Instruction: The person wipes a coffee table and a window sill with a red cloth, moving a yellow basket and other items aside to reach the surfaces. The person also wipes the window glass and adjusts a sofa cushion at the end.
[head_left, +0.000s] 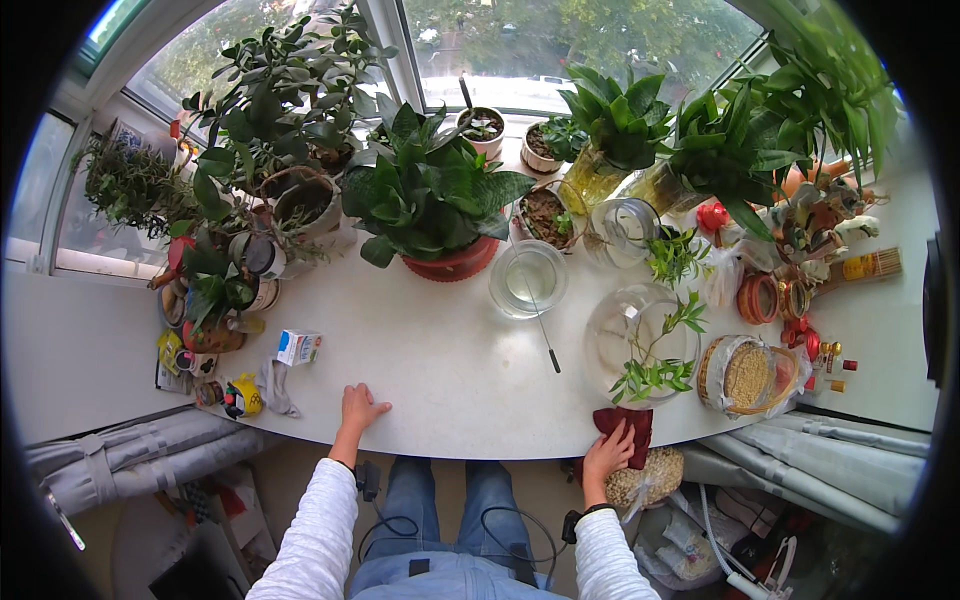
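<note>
My right hand (611, 454) grips a dark red cloth (639, 439) at the table's front edge, below a round glass bowl (600, 337). Leafy green stems (656, 379) stand in that bowl and lean over its rim. On the left, my left hand (363, 407) rests on the white tabletop (435, 360), fingers bent and thumb out to the side; nothing shows in it. A small white-and-blue box (299, 347) and a crumpled grey cloth (277, 387) lie beyond it to the left.
A clear container of water (528, 280) stands mid-table, a thin dark-handled rod (545, 337) lying across it. Behind are a red-potted plant (450, 259), several other pots and a glass jar (624, 232). To the right sits a grain-filled basket (746, 375); a bag of grain (645, 478) is below the edge.
</note>
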